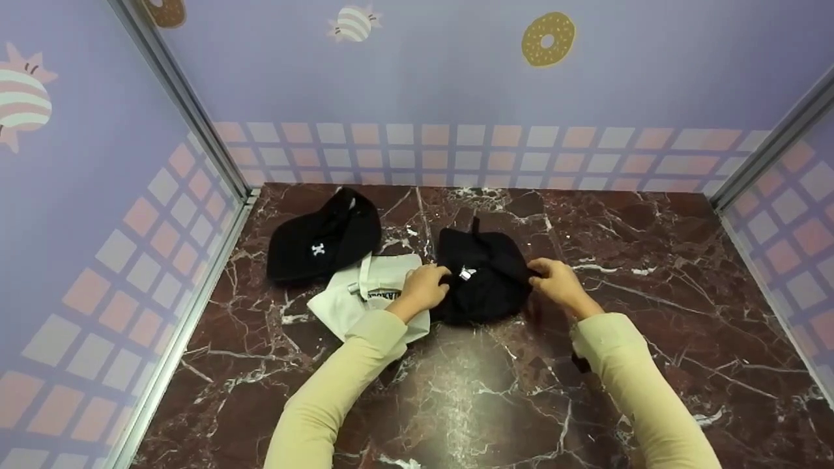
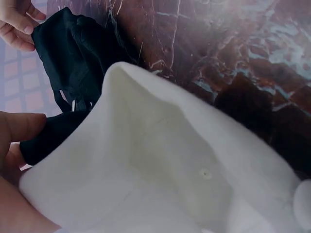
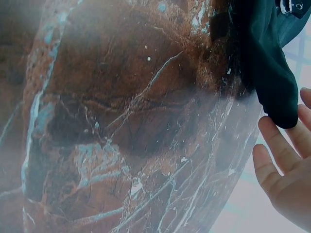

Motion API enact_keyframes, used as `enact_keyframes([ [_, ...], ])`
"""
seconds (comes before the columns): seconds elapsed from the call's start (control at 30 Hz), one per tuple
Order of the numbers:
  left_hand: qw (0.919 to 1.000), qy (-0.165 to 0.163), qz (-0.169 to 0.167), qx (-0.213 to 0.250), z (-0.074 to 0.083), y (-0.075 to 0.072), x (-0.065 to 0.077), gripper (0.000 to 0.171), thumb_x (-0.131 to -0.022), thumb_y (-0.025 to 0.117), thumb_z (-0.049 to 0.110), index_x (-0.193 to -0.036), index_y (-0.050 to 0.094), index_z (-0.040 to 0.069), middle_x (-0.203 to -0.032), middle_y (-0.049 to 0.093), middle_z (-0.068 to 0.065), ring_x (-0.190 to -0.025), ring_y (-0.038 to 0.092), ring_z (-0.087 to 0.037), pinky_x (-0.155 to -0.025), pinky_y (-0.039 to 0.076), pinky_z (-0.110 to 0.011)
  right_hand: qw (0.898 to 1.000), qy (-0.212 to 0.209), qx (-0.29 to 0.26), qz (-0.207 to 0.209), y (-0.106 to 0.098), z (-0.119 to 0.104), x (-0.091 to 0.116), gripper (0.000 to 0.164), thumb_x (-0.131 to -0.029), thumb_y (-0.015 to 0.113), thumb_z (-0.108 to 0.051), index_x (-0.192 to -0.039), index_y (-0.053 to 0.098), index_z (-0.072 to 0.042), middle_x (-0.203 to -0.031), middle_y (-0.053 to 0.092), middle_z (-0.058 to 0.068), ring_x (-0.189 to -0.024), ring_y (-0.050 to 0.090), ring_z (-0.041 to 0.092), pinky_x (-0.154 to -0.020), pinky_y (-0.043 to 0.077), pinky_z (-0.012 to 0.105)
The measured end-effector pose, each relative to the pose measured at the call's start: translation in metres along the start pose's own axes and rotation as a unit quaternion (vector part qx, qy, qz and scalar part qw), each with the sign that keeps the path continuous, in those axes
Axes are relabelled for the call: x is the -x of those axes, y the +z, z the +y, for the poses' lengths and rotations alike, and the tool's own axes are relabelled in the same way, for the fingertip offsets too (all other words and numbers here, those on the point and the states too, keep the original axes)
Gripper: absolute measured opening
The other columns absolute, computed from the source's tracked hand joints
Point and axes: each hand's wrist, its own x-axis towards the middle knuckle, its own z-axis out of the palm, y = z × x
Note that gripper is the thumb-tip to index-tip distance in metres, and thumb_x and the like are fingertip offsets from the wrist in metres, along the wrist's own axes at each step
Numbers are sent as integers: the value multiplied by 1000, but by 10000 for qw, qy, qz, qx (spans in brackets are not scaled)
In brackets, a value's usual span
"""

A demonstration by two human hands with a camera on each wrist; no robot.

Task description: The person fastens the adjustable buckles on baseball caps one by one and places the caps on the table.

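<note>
A black cap (image 1: 485, 293) lies on the brown marbled surface, its silver buckle and a strap end facing up. My left hand (image 1: 425, 286) pinches its left edge between thumb and finger. At the opposite edge my right hand (image 1: 555, 281) grips the cloth; the right wrist view shows the fingertips against the cap's edge (image 3: 279, 92). A white cap (image 1: 371, 293) with dark lettering lies beneath and beside my left wrist, its hollow inside (image 2: 160, 141) filling much of the left wrist view. Another black cap (image 1: 303, 251) with a small white emblem overlaps the white one's far side.
Purple patterned panels surround the marbled surface (image 1: 651, 273): a back wall (image 1: 443, 78), a left wall (image 1: 98, 215) and a right wall (image 1: 801, 189). Metal strips (image 1: 186, 111) run along the corners. A dark object (image 1: 580, 362) shows at my right wrist.
</note>
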Motion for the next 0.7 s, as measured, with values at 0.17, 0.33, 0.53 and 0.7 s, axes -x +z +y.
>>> enact_keyframes([
  [0.17, 9997, 111, -81, -207, 3, 1, 4, 31, -85, 54, 20, -115, 57, 13, -121, 55, -9, -115, 47, -25, -92, 33, -42, 9999, 75, 77, -112, -3, 3, 1, 28, -76, 56, 0, -103, 58, 7, -103, 60, 25, -96, 57, 36, -82, 43, 46],
  [0.33, 9982, 310, 14, -512, 4, 4, 10, 29, -84, 55, 21, -113, 58, 15, -122, 54, -9, -119, 43, -25, -93, 31, -43, 9994, 99, 174, -282, -4, 5, 3, 29, -76, 58, -3, -103, 58, 7, -100, 61, 26, -94, 56, 37, -80, 44, 46],
  [0.53, 9957, 377, 205, -825, 5, 5, 14, 30, -84, 55, 26, -112, 57, 16, -133, 43, -11, -123, 38, -28, -97, 27, -45, 9987, 174, 209, -440, -6, 2, 5, 30, -77, 60, -7, -105, 58, 6, -95, 61, 25, -89, 56, 33, -74, 45, 42],
  [0.7, 9949, 497, 524, -704, 15, -2, 9, 38, -83, 57, 30, -117, 53, 15, -139, 34, -14, -126, 33, -31, -101, 25, -47, 9993, 54, 68, -362, -7, -7, 0, 31, -79, 59, -8, -107, 57, 5, -104, 61, 24, -94, 59, 35, -78, 47, 44],
])
